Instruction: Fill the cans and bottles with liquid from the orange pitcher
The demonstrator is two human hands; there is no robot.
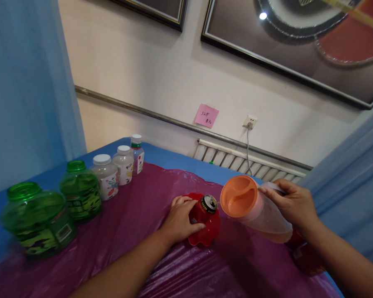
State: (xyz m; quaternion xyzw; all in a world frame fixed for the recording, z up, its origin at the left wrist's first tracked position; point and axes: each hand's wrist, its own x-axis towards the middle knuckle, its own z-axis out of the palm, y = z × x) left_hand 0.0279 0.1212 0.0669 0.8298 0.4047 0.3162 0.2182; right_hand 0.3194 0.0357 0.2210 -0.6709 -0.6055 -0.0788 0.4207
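My left hand (180,219) is closed around a red drink can (199,211) with an opened top. The can stands tilted to the right in this view, in a red scalloped dish (211,231). In my right hand (298,203) is the handle of a clear pitcher (269,219) with an orange lid (239,196). The pitcher leans to the left, its lid beside the can's top. Some liquid shows low in the pitcher. Whether a stream runs from its spout into the can is too faint to tell.
Green wide-bodied bottles (39,223) and white-capped clear bottles (105,178) form a row at the left on purple plastic sheeting (136,203). Red cans (309,256) are partly hidden behind my right arm. A radiator (224,156) and plugged socket (250,122) are behind the table.
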